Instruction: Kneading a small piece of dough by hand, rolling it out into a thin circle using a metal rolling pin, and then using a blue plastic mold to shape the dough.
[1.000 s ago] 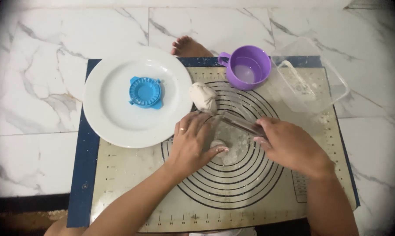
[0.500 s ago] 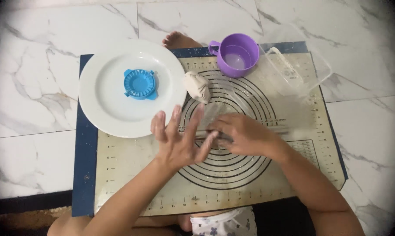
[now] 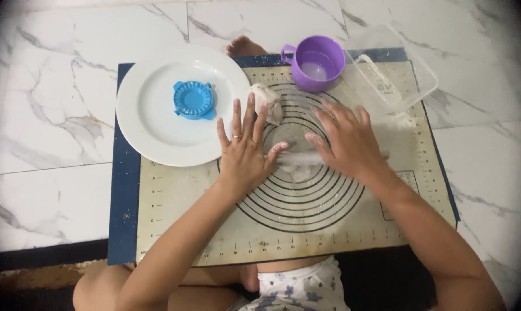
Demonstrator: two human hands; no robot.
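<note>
Both hands, left hand [image 3: 246, 151] and right hand [image 3: 347, 141], fingers spread flat, roll a rolling pin [image 3: 306, 156] lying left-right mid-frame; baking mat [image 3: 180, 196] is free below.

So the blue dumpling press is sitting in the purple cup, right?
Not quite. In the head view the blue dumpling press lies on the white plate, not in the purple cup, which stands apart at the top of the mat.
</note>
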